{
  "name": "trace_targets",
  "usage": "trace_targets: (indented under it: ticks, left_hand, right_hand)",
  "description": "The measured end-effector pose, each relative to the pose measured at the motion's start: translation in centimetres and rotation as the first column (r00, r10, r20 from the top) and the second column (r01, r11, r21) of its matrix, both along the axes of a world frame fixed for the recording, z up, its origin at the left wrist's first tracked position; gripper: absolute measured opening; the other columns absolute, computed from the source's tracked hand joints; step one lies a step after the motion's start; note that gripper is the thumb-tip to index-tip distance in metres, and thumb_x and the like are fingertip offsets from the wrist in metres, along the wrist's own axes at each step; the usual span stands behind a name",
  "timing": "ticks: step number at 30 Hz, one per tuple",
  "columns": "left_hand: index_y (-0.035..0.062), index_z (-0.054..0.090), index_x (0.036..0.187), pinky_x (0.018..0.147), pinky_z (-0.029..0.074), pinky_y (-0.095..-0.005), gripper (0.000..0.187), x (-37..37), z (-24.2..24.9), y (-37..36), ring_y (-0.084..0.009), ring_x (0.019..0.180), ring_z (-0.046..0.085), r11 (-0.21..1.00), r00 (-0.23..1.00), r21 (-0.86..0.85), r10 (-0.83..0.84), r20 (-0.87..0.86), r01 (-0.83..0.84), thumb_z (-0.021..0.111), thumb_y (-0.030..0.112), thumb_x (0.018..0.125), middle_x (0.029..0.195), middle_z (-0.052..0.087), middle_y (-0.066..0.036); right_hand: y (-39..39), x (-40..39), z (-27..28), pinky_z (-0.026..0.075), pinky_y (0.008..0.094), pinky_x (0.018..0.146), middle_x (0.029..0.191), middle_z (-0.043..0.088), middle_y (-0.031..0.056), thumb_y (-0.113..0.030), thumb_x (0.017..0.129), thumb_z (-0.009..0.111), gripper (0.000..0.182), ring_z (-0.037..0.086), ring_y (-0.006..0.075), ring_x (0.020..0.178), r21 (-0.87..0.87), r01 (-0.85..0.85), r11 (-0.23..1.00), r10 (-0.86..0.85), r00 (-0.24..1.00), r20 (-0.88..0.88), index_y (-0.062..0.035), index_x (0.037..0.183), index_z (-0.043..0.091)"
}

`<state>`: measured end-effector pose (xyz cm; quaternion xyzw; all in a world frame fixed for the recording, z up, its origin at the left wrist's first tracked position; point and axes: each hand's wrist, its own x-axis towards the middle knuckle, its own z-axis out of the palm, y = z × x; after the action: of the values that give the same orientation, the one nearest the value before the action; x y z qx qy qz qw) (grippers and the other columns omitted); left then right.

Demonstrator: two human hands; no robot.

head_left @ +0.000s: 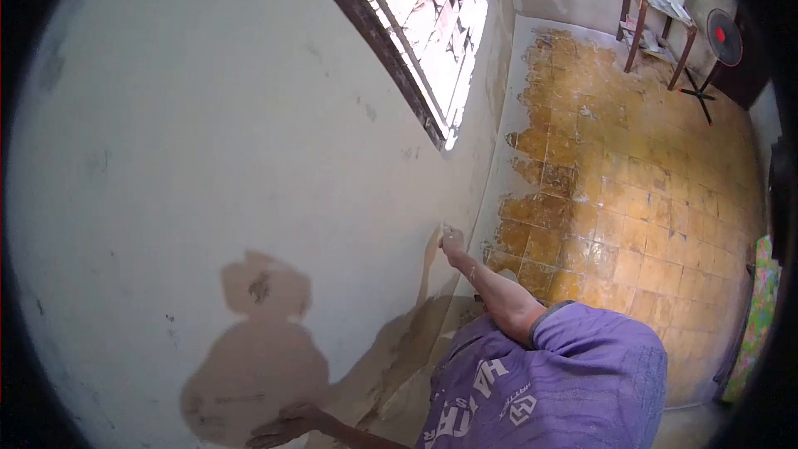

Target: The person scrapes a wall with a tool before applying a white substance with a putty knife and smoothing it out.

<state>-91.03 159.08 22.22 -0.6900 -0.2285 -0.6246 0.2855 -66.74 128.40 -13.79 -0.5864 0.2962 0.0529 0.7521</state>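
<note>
Off-white, patchy plaster wall (208,133) surrounding dark-framed, barred window (378,33). Right hand (453,245) curling at wall below window, probably applying pressure; cannot tell what it is pinching, if anything. Left hand (287,426) spreading fingers farther below, seemingly bracing.

From here the wall (166,166) stands upright, a broad, pale grey-white surface, mostly even and matt. Faint grey smudges dot it, with small dark specks lower down and one darker, ragged scuff (259,287) inside a person-shaped shadow (258,366). Toward its foot, the finish turns rougher, with brownish, uneven streaks (399,357). Its base runs alongside the worn yellow-brown tiled floor (615,224).
</note>
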Motion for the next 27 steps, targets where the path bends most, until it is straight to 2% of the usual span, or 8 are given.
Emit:
trace_targets:
  ticks: [3, 5, 9, 13, 18, 22, 24, 27]
  left_hand:
    - [0.0032, 0.038, 0.144, 0.107, 0.033, -0.0546, 0.062, 0.6, 0.6, -1.0, -0.0433, 0.132, 0.038, 0.999, 1.000, 0.033, 0.001, 0.015, -0.001, 0.047, 0.044, 0.098, 0.147, 0.035, -0.027]
    - [0.0035, 0.040, 0.143, 0.107, 0.035, -0.0538, 0.060, 0.6, 0.1, -0.8, -0.0426, 0.131, 0.040, 0.999, 0.998, 0.023, -0.039, 0.051, 0.038, 0.049, 0.042, 0.098, 0.146, 0.037, -0.027]
    - [0.0030, 0.022, 0.151, 0.112, 0.020, -0.0589, 0.077, 1.0, -1.7, 2.4, -0.0468, 0.142, 0.015, 0.966, 0.967, -0.094, -0.228, 0.117, 0.239, 0.041, 0.054, 0.096, 0.154, 0.013, -0.031]
    - [-0.0020, 0.007, 0.151, 0.114, 0.007, -0.0601, 0.082, 1.9, -1.6, -0.7, -0.0458, 0.145, 0.000, 0.971, 0.996, -0.221, -0.092, 0.008, 0.091, 0.022, 0.059, 0.098, 0.156, -0.005, -0.029]
    - [-0.0010, -0.003, 0.151, 0.114, 0.003, -0.0572, 0.084, 2.8, -3.6, -2.1, -0.0442, 0.144, -0.010, 0.927, 0.991, -0.361, -0.126, -0.051, 0.100, 0.028, 0.057, 0.099, 0.155, -0.013, -0.028]
    - [-0.0005, -0.011, 0.150, 0.115, 0.000, -0.0552, 0.088, 3.7, -4.1, -3.6, -0.0422, 0.144, -0.016, 0.893, 0.985, -0.439, -0.152, -0.085, 0.100, 0.034, 0.055, 0.098, 0.154, -0.020, -0.028]
    - [-0.0004, -0.015, 0.149, 0.115, -0.001, -0.0543, 0.091, 3.9, -4.0, -4.6, -0.0409, 0.143, -0.018, 0.872, 0.983, -0.481, -0.156, -0.099, 0.090, 0.037, 0.055, 0.098, 0.153, -0.023, -0.027]
    - [-0.0002, -0.021, 0.147, 0.115, -0.003, -0.0530, 0.095, 4.5, -3.9, -6.2, -0.0389, 0.143, -0.021, 0.816, 0.976, -0.571, -0.184, -0.117, 0.086, 0.041, 0.054, 0.098, 0.151, -0.029, -0.026]
  right_hand:
    - [0.4, 2.3, 8.1, 0.044, 0.0372, 0.056, 0.068, 0.061, 0.0075, -0.022, 0.097, 0.048, 0.033, 0.056, 0.0168, 0.063, 0.174, 0.296, 0.939, -0.303, 0.953, 0.015, 0.0032, 0.115, 0.060]
    - [2.8, 4.9, 8.4, 0.043, 0.0367, 0.060, 0.073, 0.061, 0.0140, -0.018, 0.096, 0.050, 0.027, 0.055, 0.0124, 0.070, -0.244, 0.323, 0.914, -0.250, 0.924, 0.289, 0.0038, 0.104, 0.062]
    - [0.8, 0.7, 21.2, 0.045, 0.0452, 0.072, 0.083, 0.062, 0.0208, -0.017, 0.093, 0.052, 0.029, 0.060, 0.0295, 0.075, -0.238, 0.153, 0.959, -0.026, 0.885, 0.465, 0.0003, 0.116, 0.056]
    - [-0.3, 0.5, 9.8, 0.045, 0.0442, 0.066, 0.079, 0.061, 0.0215, -0.009, 0.083, 0.062, 0.031, 0.057, 0.0368, 0.071, -0.574, 0.159, 0.804, 0.283, 0.746, 0.603, 0.0009, 0.113, 0.058]
    - [2.6, 0.5, -7.0, 0.047, 0.0436, 0.078, 0.102, 0.065, 0.0172, -0.016, 0.082, 0.063, 0.033, 0.059, 0.0368, 0.095, -0.603, -0.107, 0.790, 0.166, 0.985, 0.042, 0.0008, 0.111, 0.060]
    - [3.4, 4.2, 6.9, 0.046, 0.0396, 0.077, 0.088, 0.064, 0.0198, -0.018, 0.091, 0.056, 0.029, 0.060, 0.0314, 0.083, -0.231, 0.389, 0.892, -0.359, 0.919, 0.163, 0.0020, 0.110, 0.062]
    - [0.8, 2.5, 18.3, 0.046, 0.0392, 0.072, 0.077, 0.061, 0.0208, -0.018, 0.093, 0.054, 0.027, 0.058, 0.0301, 0.069, -0.187, 0.397, 0.899, -0.312, 0.877, 0.366, 0.0011, 0.110, 0.063]
    - [0.4, 1.1, 19.1, 0.045, 0.0381, 0.065, 0.071, 0.059, 0.0205, -0.014, 0.093, 0.054, 0.024, 0.057, 0.0305, 0.061, -0.200, 0.162, 0.966, -0.057, 0.892, 0.448, -0.0008, 0.109, 0.064]
